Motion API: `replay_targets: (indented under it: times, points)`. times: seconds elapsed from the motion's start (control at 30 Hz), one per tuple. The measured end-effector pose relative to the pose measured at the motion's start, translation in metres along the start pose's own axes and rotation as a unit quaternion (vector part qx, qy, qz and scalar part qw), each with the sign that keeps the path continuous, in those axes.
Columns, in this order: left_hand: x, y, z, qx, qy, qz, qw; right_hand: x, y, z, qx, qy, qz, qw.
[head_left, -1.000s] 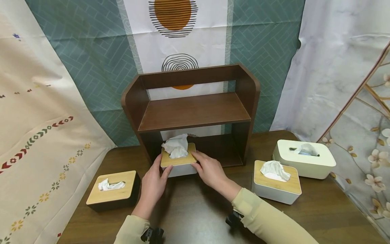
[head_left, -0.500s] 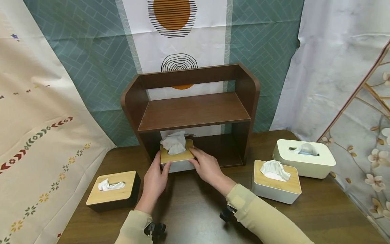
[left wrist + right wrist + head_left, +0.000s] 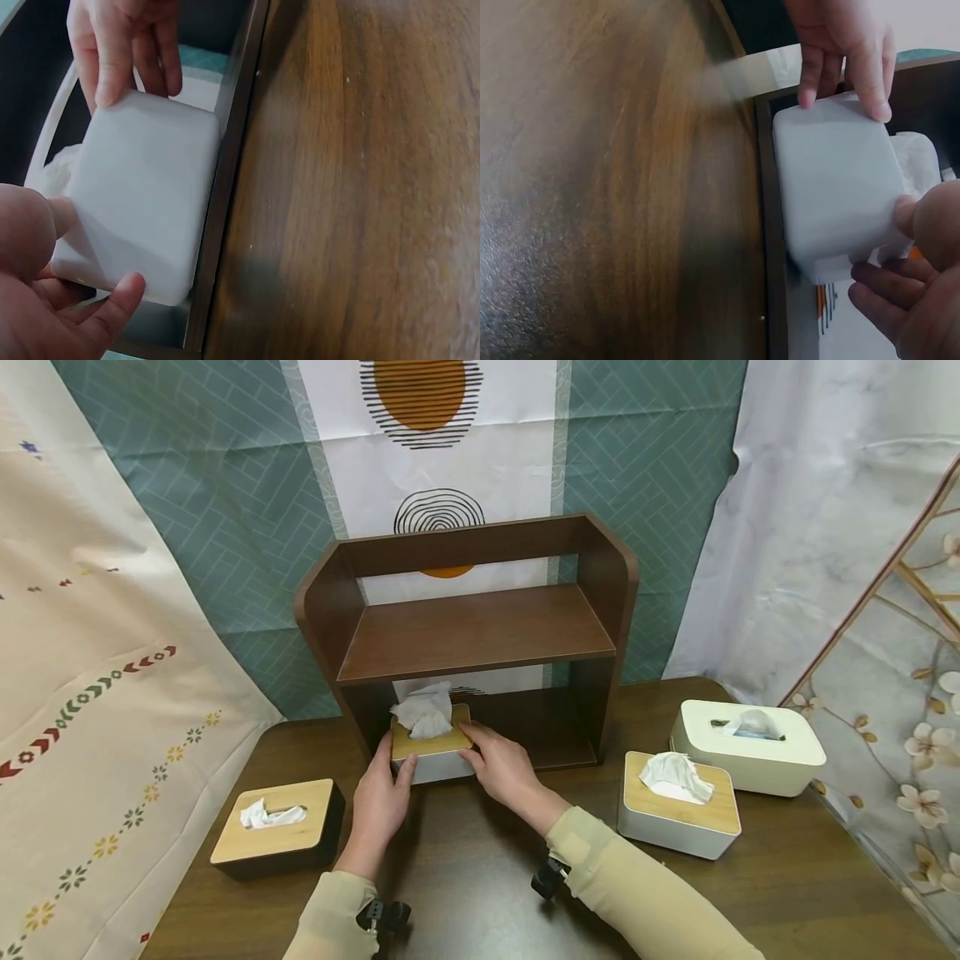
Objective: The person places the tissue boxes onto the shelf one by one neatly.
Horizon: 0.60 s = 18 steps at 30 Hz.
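A white tissue box (image 3: 437,767) with a wooden lid and a tissue (image 3: 423,714) sticking up sits at the left of the lower compartment of a dark brown shelf (image 3: 480,631). My left hand (image 3: 381,797) grips its left end, thumb on the near side. At the opposite end my right hand (image 3: 504,767) holds it, thumb in front and fingers along the side. The left wrist view shows the box's smooth white face (image 3: 142,195) between both hands, close to the shelf board's edge. Some fingertips are hidden behind the box.
A black tissue box (image 3: 277,831) with a wooden lid stands left on the brown table (image 3: 465,893). To the right are another white wooden-lidded tissue box (image 3: 678,827) and a cream tissue box (image 3: 750,764). Patterned cloth (image 3: 255,527) hangs behind the shelf.
Both hands have moved the tissue box slightly back and to the left, deeper into the lower compartment. The grip looks the same, and the other boxes have stayed put.
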<state>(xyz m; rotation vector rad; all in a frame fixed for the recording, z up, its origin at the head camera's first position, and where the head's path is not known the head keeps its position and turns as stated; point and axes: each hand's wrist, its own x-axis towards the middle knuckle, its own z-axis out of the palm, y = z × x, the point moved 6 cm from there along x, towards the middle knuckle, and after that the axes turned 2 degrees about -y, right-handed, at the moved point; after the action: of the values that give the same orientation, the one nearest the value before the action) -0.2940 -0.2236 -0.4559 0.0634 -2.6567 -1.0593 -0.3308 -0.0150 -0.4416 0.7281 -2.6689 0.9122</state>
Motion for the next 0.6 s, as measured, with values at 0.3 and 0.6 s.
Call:
replay_targets:
  times: [0.3, 0.6]
  points:
    - [0.007, -0.003, 0.003, -0.014, 0.012, -0.004, 0.9998, 0.008, 0.000, 0.003, -0.018, 0.016, -0.019, 1.000]
    - [0.007, -0.004, 0.004, -0.009, 0.009, -0.005, 0.9999, 0.013, 0.004, 0.005, -0.014, -0.004, -0.010, 1.000]
